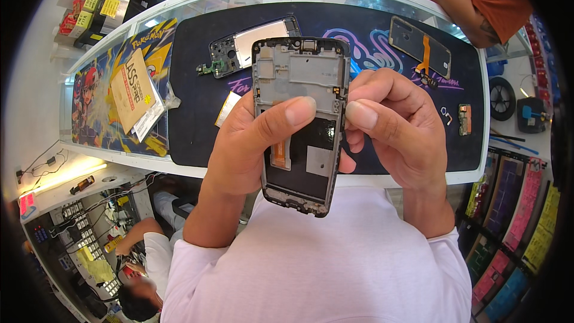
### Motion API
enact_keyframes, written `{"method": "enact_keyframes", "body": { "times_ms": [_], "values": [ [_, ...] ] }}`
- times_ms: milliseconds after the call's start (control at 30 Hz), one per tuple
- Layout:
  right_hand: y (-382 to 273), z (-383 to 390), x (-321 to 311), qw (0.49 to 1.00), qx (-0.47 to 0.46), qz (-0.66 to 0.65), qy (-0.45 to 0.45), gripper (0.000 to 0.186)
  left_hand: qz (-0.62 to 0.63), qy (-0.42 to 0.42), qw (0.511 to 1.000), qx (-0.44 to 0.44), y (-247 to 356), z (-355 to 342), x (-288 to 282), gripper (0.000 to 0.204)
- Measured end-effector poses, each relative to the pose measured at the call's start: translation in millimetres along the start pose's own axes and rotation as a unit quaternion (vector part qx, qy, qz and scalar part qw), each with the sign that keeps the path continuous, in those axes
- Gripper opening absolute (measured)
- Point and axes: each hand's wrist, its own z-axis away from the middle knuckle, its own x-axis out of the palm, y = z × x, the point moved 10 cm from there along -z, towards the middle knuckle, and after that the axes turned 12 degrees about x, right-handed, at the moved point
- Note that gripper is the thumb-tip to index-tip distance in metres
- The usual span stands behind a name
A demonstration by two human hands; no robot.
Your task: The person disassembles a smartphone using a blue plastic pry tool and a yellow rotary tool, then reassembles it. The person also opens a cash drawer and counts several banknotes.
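Upright over the bench, an opened phone frame [317,137] shows its grey inner plate, black battery bay and an orange flex ribbon [279,154]. My left hand [239,143] grips it along the left side, the thumb lying across the inner face. At the right edge, the thumb and forefinger of my right hand [403,125] are pinched together; whatever sits between their tips is too small to make out. Behind the phone frame lies another phone part with a pale panel [254,42]. A flat white piece [227,109] with a yellowish edge shows beside my left hand.
A dark mat [197,125] covers the bench. On its right are a phone back panel [439,48] with an orange ribbon, small loose parts [446,115] and a little board [464,119]. A brown envelope [133,90] lies left. Other people sit across the bench and at lower left.
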Motion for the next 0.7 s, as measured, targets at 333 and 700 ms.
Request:
{"method": "enact_keyframes", "body": {
  "times_ms": [333, 700],
  "values": [
    [-9.8, 11.4, 5.6, 0.999, -0.013, 0.018, 0.047, 0.012, 0.208, 0.018, 0.977, -0.050, -18.4, 0.3, 6.0, 0.057],
    [-7.9, 14.1, 15.5, 0.999, -0.002, -0.030, 0.035, 0.013, 0.206, 0.057, 0.976, -0.028, -20.6, -3.0, 3.4, 0.059]
  ]
}}
